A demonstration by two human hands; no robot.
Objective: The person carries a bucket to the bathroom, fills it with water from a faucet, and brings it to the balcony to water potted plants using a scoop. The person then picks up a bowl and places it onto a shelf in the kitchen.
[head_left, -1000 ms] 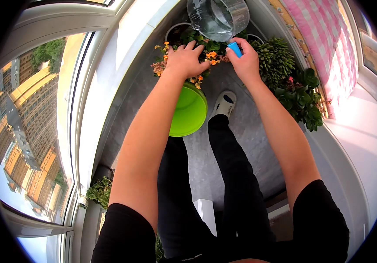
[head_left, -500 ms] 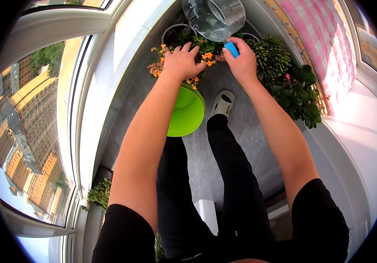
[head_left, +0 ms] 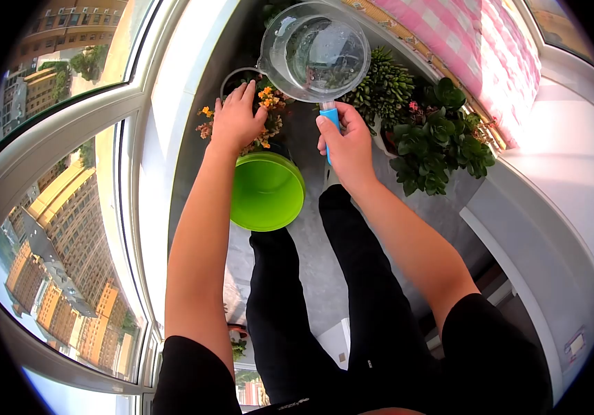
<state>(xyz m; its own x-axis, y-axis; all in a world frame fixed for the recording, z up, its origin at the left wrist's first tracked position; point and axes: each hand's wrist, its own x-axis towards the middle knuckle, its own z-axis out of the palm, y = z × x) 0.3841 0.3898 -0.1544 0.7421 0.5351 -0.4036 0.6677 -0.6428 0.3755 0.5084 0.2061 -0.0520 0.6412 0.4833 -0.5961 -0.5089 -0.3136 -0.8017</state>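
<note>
My right hand (head_left: 349,142) is wrapped round the blue handle of a clear plastic water dipper (head_left: 290,55). Its round bowl is held above the plants, with drops on the plastic; how much water it contains is hard to tell. My left hand (head_left: 237,124) lies open on a plant with small orange flowers (head_left: 269,99), its fingers spread among the blooms and leaves. Just below that hand, a bright green bucket (head_left: 267,194) stands in front of my legs. Its visible inside shows only green plastic.
A bushy green plant (head_left: 383,86) and a broad-leaved succulent (head_left: 442,135) stand on the right, beside a pink checked cloth (head_left: 459,41). Window frames (head_left: 114,104) run along the left. My legs stand on the grey floor (head_left: 314,277).
The dipper has come lower and left, its bowl turned more toward me. My left hand stays on the orange flowers. The whole view has shifted with my head.
</note>
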